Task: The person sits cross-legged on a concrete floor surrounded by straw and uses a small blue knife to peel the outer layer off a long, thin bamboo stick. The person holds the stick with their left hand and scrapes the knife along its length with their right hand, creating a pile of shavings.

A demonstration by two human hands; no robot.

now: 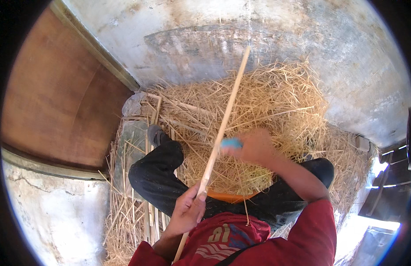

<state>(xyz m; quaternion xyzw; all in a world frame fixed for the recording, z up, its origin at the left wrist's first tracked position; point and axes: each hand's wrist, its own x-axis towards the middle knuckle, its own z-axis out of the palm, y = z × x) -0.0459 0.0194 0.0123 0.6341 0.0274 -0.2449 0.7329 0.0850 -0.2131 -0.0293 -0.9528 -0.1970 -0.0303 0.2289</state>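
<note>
A long pale wooden stick (227, 116) slants from my lap up toward the far wall. My left hand (187, 212) is closed around its lower part, and the stick's near end runs down past my wrist beside the red shirt. My right hand (257, 146) is closed on a small blue object (232, 143), held against or very near the middle of the stick. Motion smears that hand and the blue object, so its exact kind cannot be made out.
A heap of dry straw shavings (276, 97) lies before me against the stained wall (303, 40). Several pale sticks (150, 217) lie by my left leg. Something orange (227, 196) shows between my legs. A brown door panel (59, 93) stands at left.
</note>
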